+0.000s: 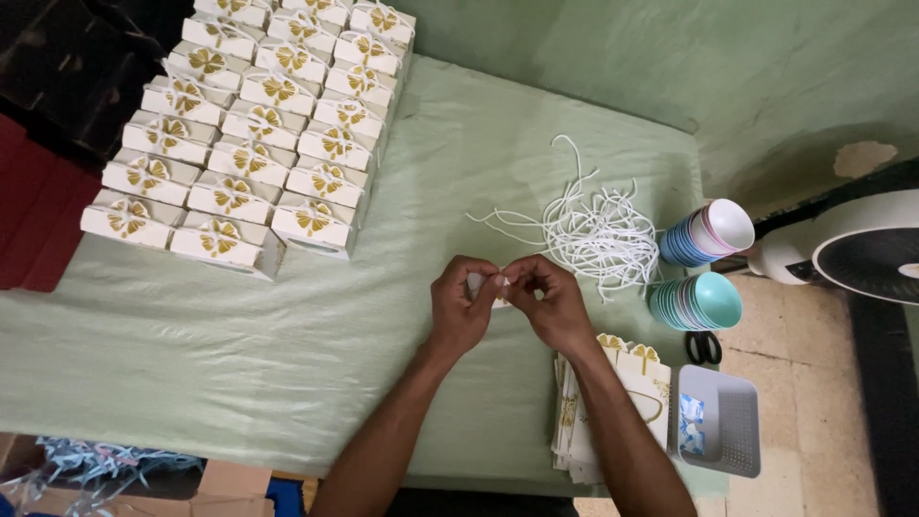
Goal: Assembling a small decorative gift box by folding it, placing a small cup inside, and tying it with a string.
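I see the fingers of both hands pinched together on a small white piece, held just above the table. My left hand and right hand curl inward, knuckles up, forearms angling back toward me. White cords lie just beyond the fingers; flat boxes sit beside my right forearm.

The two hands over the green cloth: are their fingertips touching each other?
Touching. The head view shows the left hand and right hand meeting fingertip to fingertip around a small white piece, no gap visible.
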